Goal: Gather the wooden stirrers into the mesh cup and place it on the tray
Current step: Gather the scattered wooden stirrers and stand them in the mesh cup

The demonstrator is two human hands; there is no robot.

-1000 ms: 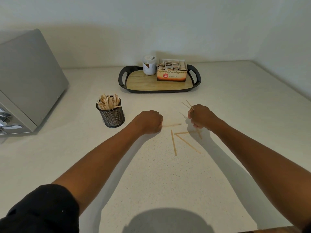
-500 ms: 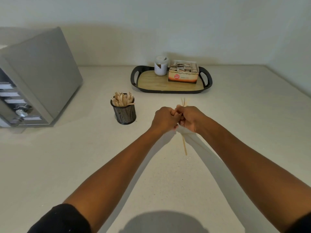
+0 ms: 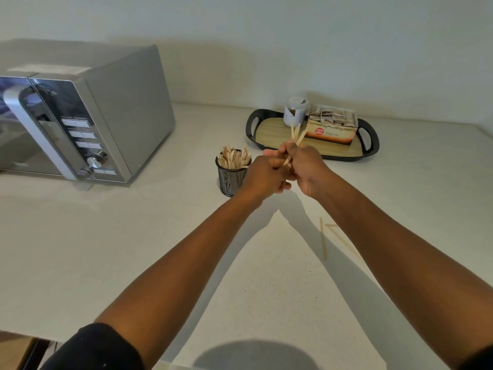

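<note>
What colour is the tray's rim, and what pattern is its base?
The tray has a black rim and a light wood-grain base, shown in the head view.

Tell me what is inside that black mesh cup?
The mesh cup holds a bundle of wooden stirrers, their tips poking above the rim. Their lower ends and the cup's bottom are hidden, and the left hand covers its right edge.
</note>
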